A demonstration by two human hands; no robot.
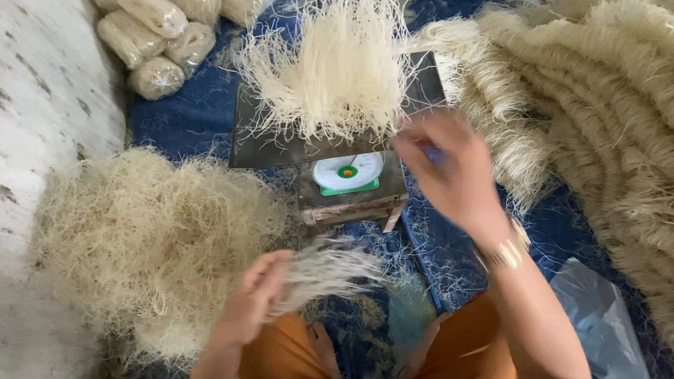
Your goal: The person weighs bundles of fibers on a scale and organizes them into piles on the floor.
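My left hand (258, 291) is closed around a small bunch of pale dried noodles (327, 267), low in the view just above my knees. My right hand (449, 171) hovers blurred beside the right edge of a weighing scale (352, 184) with a round dial. A heap of the same noodle strands (336, 69) lies on the scale's dark flat pan (273, 149). I cannot tell whether the right hand's fingers hold any strands.
A loose pile of noodle scraps (151, 235) lies at my left. Long folded noodle hanks (645, 124) fill the right side on a blue tarp (192, 116). Several bagged noodle bundles (162, 5) sit at top left. A clear plastic bag (602, 329) lies at right.
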